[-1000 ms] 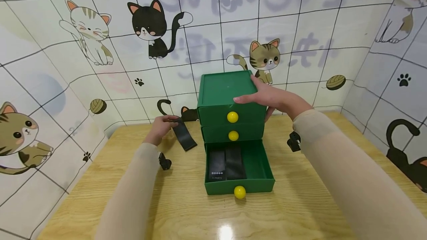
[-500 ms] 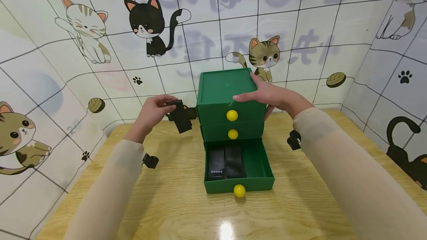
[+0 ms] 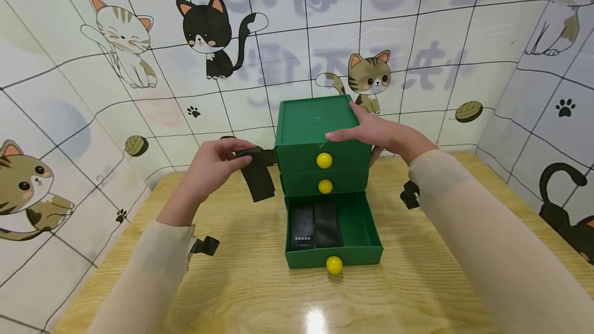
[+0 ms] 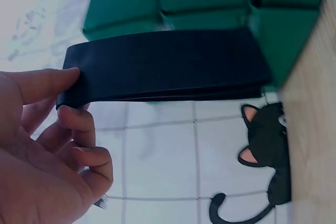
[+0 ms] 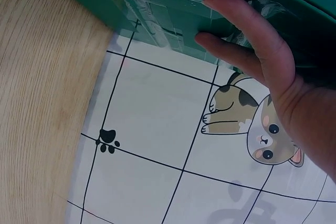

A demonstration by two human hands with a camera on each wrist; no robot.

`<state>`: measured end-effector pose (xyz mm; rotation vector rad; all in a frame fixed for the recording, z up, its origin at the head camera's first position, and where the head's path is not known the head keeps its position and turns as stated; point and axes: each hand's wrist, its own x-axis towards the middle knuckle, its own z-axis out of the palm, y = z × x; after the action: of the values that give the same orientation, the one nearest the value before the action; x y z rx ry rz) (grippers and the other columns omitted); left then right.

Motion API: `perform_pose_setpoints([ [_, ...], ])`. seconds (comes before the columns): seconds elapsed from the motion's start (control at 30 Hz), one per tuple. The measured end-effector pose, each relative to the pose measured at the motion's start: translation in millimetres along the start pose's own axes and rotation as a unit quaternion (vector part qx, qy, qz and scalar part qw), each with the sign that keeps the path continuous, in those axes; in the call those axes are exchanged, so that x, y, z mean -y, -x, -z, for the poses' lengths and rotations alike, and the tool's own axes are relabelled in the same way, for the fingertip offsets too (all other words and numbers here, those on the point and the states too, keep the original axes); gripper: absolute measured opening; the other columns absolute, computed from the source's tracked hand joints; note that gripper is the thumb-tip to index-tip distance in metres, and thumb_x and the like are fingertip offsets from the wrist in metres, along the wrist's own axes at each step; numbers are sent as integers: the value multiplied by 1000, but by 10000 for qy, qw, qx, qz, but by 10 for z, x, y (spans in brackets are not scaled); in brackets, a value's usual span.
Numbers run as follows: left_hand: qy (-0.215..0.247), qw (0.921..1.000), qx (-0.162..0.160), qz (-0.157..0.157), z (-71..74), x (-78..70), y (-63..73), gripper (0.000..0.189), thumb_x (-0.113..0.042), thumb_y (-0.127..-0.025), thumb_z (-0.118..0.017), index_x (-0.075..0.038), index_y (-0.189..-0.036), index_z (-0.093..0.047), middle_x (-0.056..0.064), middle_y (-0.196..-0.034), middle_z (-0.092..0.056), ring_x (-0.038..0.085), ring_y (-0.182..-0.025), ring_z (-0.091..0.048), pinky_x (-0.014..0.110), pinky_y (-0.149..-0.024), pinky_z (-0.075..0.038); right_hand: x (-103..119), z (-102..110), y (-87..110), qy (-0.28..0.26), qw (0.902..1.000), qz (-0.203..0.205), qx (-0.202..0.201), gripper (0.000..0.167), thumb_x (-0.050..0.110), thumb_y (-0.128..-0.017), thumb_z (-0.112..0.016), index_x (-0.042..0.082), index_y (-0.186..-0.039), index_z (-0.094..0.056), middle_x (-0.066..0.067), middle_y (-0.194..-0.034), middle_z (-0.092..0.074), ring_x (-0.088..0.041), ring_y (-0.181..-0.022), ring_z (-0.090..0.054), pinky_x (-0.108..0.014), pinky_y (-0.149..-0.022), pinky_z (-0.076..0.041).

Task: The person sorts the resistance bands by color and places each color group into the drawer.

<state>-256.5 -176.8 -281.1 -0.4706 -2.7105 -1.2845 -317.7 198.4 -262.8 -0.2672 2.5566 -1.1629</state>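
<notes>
My left hand (image 3: 214, 165) pinches one end of a folded black resistance band (image 3: 259, 182) between thumb and fingers. The band hangs down just left of a green drawer box (image 3: 316, 120); the left wrist view shows its layered loop (image 4: 163, 66) raised off the table. Over on the box's top right side lies my right hand (image 3: 378, 132), thumb across the top and fingers down the side wall. Those fingers (image 5: 252, 40) look fairly straight in the right wrist view. The bottom drawer (image 3: 359, 223) is pulled out and has two flat black bands (image 3: 327, 226) lying side by side in its left part.
Two upper drawers with yellow knobs (image 3: 324, 160) are closed. Beneath the box is a wooden table (image 3: 250, 282), backed by a cat-print wall cover (image 3: 287, 24). A small black camera (image 3: 209, 245) sits on the left wrist, another (image 3: 410, 195) on the right.
My left hand has lifted the black band off the table, and its forearm has shifted left. It has since come slightly right and lower. The right hand stays on the box.
</notes>
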Motion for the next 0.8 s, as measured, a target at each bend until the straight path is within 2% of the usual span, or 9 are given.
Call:
perform_pose_setpoints([
  [0.2, 68, 9999, -2, -120, -13, -257, 227, 24, -22, -101, -75, -25, -125, -78, -3, -72, -53, 16, -64, -42, 32, -60, -37, -11, 4, -2, -3, 10000, -17, -32, 132, 72, -87, -75, 37, -167, 24, -8, -181, 14, -46, -154, -40, -50, -73, -66],
  [0.27, 124, 9998, 23, -160, -21, -347, 296, 24, -22, -100, -76, -26, -124, -78, -4, -68, -49, 17, -62, -42, 32, -58, -38, -8, 3, 2, 12, 10000, -17, -36, 132, 72, -87, -75, 37, -167, 24, -8, -181, 15, -47, -153, -41, -50, -73, -66],
  [0.4, 239, 9992, 112, -295, -68, -526, 411, 23, -20, -99, -77, -25, -122, -79, -1, -67, -50, 19, -62, -42, 32, -58, -38, -5, 4, 10, 28, 10000, 13, -13, 130, 71, -89, -73, 36, -166, 26, -10, -180, 16, -49, -152, -42, -51, -73, -66],
  [0.5, 351, 9983, 235, -403, -142, -634, 470, 23, -18, -99, -77, -24, -121, -79, 4, -74, -61, 21, -63, -45, 31, -58, -38, -3, 3, 11, 30, 10000, 42, 1, 129, 71, -90, -72, 36, -166, 27, -10, -180, 16, -51, -151, -42, -51, -74, -66],
  [0.6, 487, 9964, 415, -562, -266, -710, 502, 23, -15, -99, -76, -22, -121, -79, 5, -92, -72, 22, -68, -54, 30, -59, -41, -3, 4, 5, 16, 10000, 30, 1, 129, 70, -90, -72, 36, -166, 27, -11, -180, 15, -51, -151, -42, -52, -74, -66],
  [0.73, 626, 9915, 744, -863, -488, -796, 535, 25, -12, -99, -75, -20, -122, -79, 2, -110, -76, 23, -74, -64, 29, -64, -49, -2, 4, 5, 26, 10000, 23, -6, 130, 70, -90, -72, 35, -166, 27, -12, -180, 13, -53, -152, -40, -52, -74, -66],
  [0.8, 739, 9877, 944, -1000, -598, -850, 561, 24, -11, -99, -75, -19, -122, -79, 3, -111, -77, 26, -74, -66, 28, -66, -53, 1, 2, 6, 35, 10000, 27, -12, 130, 71, -90, -72, 35, -166, 27, -12, -180, 13, -53, -153, -38, -52, -75, -66],
])
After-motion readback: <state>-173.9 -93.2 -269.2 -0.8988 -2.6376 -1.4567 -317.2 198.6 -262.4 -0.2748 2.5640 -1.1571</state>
